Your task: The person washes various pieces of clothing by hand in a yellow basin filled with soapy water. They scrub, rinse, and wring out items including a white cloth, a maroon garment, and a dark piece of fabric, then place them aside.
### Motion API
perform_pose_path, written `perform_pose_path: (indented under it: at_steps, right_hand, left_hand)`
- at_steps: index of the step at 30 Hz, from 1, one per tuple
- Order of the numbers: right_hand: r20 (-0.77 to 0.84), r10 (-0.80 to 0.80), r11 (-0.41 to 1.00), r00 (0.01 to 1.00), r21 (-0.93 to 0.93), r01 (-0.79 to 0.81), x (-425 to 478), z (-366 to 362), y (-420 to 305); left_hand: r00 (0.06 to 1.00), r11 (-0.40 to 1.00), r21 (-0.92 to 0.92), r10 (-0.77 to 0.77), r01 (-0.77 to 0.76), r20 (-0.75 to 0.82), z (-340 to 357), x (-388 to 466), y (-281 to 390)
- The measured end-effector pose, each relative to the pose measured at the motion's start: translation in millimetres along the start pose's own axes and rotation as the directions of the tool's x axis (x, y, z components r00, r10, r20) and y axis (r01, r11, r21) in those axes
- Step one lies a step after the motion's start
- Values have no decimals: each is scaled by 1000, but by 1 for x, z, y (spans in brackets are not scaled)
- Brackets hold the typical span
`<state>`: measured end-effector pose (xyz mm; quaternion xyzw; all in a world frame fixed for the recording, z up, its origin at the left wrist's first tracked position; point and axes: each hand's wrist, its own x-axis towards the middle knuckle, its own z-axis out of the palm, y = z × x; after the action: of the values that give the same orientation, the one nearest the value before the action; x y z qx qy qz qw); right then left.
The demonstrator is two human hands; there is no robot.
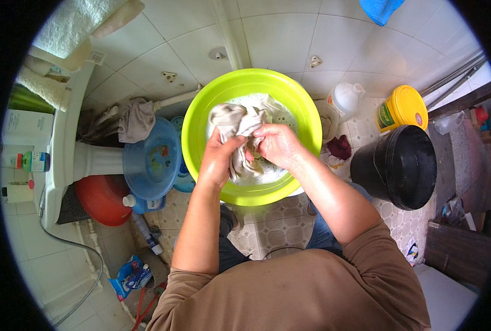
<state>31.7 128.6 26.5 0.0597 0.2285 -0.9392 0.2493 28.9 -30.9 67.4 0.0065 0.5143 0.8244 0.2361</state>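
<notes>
Before me stands a wide lime-green plastic basin [251, 200] with foamy, soapy water [286, 120] inside. Over the water I hold a wet, light-coloured cloth [239, 118], bunched and creased, with greyish patches. My left hand [217, 159] grips its left side, the thumb lying across the fabric. My right hand [280, 145] pinches the cloth on the right between thumb and fingers. Folds of it hang down toward the suds between both hands. Another pale piece of fabric [272, 103] shows at the far side of the foam; whether it joins the held cloth I cannot tell.
Left of the basin are a blue plastic basin [146, 157], a red basin [104, 200] and a white pedestal sink [73, 136]. On the right stand a black bucket [410, 167], a yellow lidded bucket [408, 107] and a translucent jug [346, 99]. A dark red cloth [339, 147] lies on the floor.
</notes>
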Motion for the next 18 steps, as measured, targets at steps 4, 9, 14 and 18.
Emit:
perform_pose_path:
  at_steps: [4, 9, 14, 18]
  right_hand:
    - [-126, -265, 940, 956, -256, 227, 0, 19, 5]
    - [18, -255, 844, 967, -483, 232, -3, 22, 0]
    - [-44, -534, 658, 844, -649, 382, 10, 15, 13]
    - [-253, -628, 764, 736, -378, 522, 12, 13, 8]
  left_hand:
    - [1000, 859, 512, -4, 6, -5, -7, 2, -20]
    - [996, 762, 642, -73, 84, -44, -11, -1, -28]
    - [992, 776, 619, -108, 126, -66, 0, 0, -15]
    - [993, 763, 646, 41, 38, -107, -1, 7, -16]
